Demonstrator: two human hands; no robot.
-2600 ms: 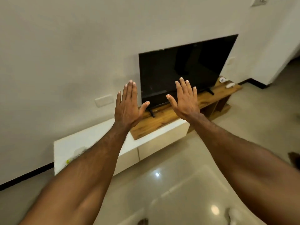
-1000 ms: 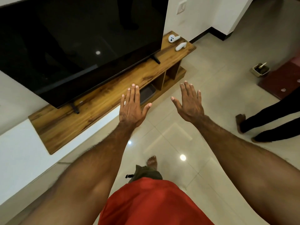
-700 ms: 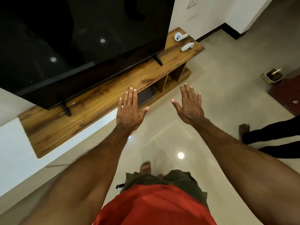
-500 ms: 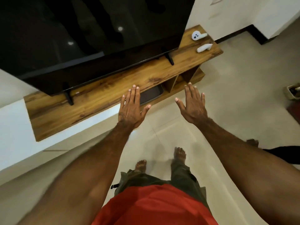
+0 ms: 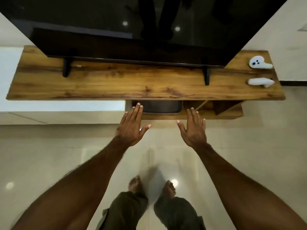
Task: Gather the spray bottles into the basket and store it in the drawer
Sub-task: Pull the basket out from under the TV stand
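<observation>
Nothing gathered yet — left hand (image 5: 131, 125) and right hand (image 5: 193, 128) spread flat, empty, toward the dark basket (image 5: 160, 107) at twelve o'clock; spray bottles unseen.

Dim, warm indoor light — ceiling lamps glare as bright spots on the glossy floor tiles (image 5: 49, 155) and television screen (image 5: 116, 22). Wide-angle bending warps the edges; the forearms (image 5: 74, 188) smear with blur.

A television (image 5: 132, 22) is stood on a long shelf (image 5: 132, 87). Two controllers (image 5: 259, 63) are laid at the shelf's right end, one nearer than the other. A tray (image 5: 162, 107) is tucked in the compartment beneath, between two outstretched hands above the floor (image 5: 49, 155).
</observation>
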